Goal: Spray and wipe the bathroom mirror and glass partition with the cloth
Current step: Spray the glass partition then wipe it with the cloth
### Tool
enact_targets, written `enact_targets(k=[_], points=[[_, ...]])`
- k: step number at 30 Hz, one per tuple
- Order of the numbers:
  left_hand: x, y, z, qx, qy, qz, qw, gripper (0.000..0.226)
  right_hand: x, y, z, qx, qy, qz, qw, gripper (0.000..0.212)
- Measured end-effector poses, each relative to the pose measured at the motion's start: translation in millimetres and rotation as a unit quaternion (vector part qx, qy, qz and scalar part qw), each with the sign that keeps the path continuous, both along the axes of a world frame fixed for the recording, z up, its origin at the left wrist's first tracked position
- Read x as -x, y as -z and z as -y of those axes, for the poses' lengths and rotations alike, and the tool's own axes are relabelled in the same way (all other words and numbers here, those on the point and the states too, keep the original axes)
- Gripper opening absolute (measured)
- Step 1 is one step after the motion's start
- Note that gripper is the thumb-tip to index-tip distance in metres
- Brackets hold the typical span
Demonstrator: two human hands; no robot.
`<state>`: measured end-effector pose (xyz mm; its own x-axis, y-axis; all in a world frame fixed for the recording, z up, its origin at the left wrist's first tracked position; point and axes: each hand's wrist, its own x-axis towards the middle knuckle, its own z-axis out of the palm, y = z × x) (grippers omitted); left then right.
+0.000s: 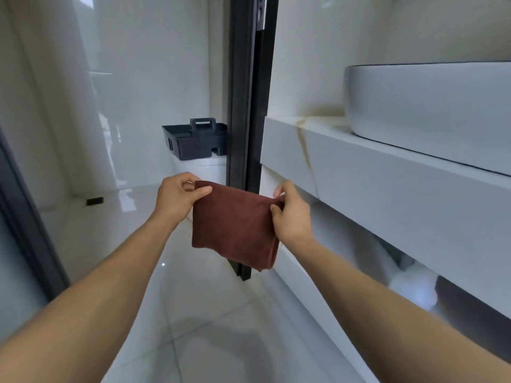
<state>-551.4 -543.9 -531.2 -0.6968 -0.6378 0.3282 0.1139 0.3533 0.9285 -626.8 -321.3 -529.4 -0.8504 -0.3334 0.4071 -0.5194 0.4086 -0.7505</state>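
A folded brown cloth (235, 225) hangs in front of me at waist height. My left hand (177, 196) pinches its upper left corner between thumb and fingers. My right hand (290, 212) pinches its upper right corner. Behind the cloth stands the black frame (249, 106) of the glass partition, with the glass (124, 92) to its left. No mirror or spray bottle is in view.
A dark grey caddy (193, 140) sits on the white toilet tank (204, 168) beyond the glass. On the right a white counter (387, 172) carries a round basin (428, 106). Below lies a glossy tiled floor (207, 327). A dark door frame (25, 217) runs along the left.
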Motion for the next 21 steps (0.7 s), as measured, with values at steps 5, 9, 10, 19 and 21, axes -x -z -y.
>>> enact_targets(k=[5,9,10,19,21], points=[[37.1,51.2,-33.8,-0.049,0.065,0.055,0.995,0.015,6.0,56.3,-42.9,-0.071,0.032,-0.014,0.997,0.035],[70.8,76.8,-72.8,-0.122,0.103,0.058,0.985,0.019,17.4,89.2,-81.3,-0.112,0.085,-0.004,0.990,0.050],[79.1,82.6,-82.6,-0.133,0.107,0.056,0.984,0.022,20.9,95.5,-89.0,-0.121,0.101,-0.003,0.987,0.049],[167.7,136.1,-147.6,-0.139,0.130,0.066,0.979,0.029,76.6,141.7,-133.3,-0.167,0.172,0.078,0.968,0.036],[191.5,141.7,-164.2,-0.119,0.138,0.078,0.980,0.035,92.8,145.7,-138.4,-0.179,0.194,0.099,0.959,0.032]])
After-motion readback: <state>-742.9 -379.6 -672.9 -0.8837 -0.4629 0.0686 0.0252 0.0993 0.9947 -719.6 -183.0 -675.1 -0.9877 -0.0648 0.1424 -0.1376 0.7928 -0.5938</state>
